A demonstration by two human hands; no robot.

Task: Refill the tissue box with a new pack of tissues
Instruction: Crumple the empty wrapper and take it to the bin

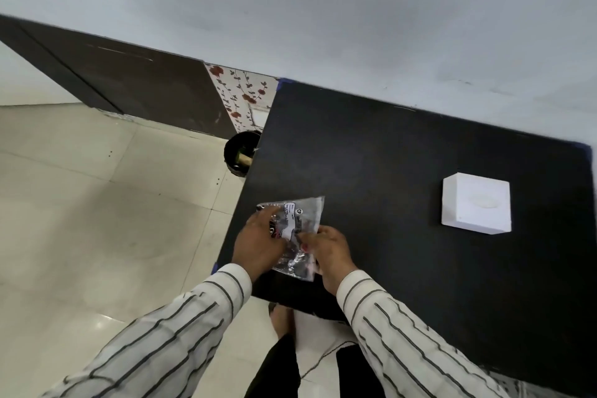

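Here a thin, clear plastic tissue pack (292, 236) is held just over the near left corner of the black tabletop (387, 171). The pack is crinkly and shiny, with white labels and small print on it; the print is too small to read. The left hand (258, 244) is closed on the left side of the pack, and the right hand (328, 252) is pinched on its lower right part, so the pack is gripped from both sides. Striped cloth sleeves (403, 333) are seen on both arms. A white tissue box (476, 207), square and smooth, with a faint oval on its top, is set flat near the right edge of the tabletop, well apart from the pack. The tabletop looks dull and flat.
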